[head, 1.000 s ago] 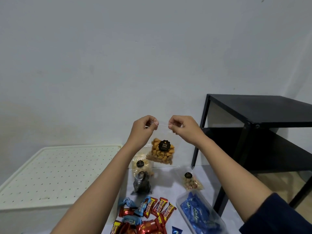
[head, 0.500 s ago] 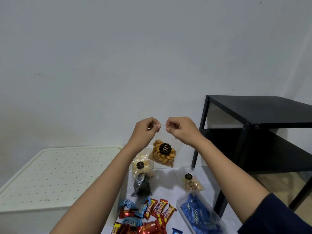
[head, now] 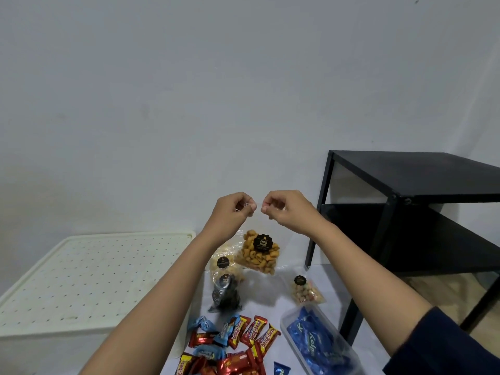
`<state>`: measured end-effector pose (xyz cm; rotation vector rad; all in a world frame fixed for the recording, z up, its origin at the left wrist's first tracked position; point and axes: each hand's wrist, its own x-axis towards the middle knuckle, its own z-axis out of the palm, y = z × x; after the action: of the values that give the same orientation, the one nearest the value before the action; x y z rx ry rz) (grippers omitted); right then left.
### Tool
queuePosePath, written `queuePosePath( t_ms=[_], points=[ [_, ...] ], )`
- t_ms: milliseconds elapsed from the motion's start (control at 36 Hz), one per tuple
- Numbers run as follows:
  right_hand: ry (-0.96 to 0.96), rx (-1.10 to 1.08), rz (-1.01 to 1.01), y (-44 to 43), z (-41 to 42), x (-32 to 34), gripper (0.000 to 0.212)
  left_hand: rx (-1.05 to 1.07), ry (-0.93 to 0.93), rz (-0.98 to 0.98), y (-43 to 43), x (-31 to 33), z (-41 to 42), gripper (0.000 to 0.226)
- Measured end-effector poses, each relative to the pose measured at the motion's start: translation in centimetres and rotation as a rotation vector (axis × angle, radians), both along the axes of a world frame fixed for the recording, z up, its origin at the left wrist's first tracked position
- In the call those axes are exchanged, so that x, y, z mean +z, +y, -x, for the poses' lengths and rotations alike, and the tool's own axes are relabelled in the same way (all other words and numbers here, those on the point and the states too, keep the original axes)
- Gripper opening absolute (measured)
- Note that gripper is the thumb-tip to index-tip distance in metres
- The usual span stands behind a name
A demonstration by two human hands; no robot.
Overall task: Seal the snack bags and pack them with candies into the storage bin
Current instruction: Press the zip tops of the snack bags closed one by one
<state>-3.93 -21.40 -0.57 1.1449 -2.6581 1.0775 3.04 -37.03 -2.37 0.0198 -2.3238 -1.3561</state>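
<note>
The snack bag [head: 259, 251] with orange-brown pieces hangs in the air above the surface [head: 273, 299], and we hold it by its clear top edge: our left hand [head: 232, 212] and our right hand [head: 284, 209] both pinch this edge between thumb and curled fingers, close together. Below it a dark snack bag [head: 226, 296] and a small bag of pale round pieces [head: 307, 290] lie on the surface. The red and blue candies [head: 243, 345] lie nearer to us, and a clear bin [head: 349, 347] with blue packets stands at their right.
</note>
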Motion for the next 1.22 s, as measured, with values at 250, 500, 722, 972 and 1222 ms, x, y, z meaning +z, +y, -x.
queuePosePath(
  t_ms=[250, 500, 722, 972, 1222],
  points=[
    [-0.141, -0.037, 0.108, 1.5, 0.6, -0.6, 0.01, 0.049, 0.011, -0.046, -0.9, 0.2, 0.1, 0.013],
    [-0.091, -0.115, 0.17, 1.4, 1.0, -0.8, 0.019, 0.033, 0.008, -0.052, -0.3, 0.0, 0.6, 0.009],
    [-0.229, 0.058, -0.023, 1.2, 0.7, 0.3, 0.018, 0.025, 0.006, -0.065, -1.4, -0.2, 0.6, 0.01],
    [-0.385, 0.078, -0.073, 0.9, 0.5, 0.5, 0.009, 0.006, -0.048, -0.018, -1.6, -0.7, 0.6, 0.009],
    [-0.411, -0.059, -0.028, -0.2, -0.2, -2.3, 0.007, 0.254, -0.309, -0.074, -0.9, -3.1, 0.1, 0.027]
  ],
)
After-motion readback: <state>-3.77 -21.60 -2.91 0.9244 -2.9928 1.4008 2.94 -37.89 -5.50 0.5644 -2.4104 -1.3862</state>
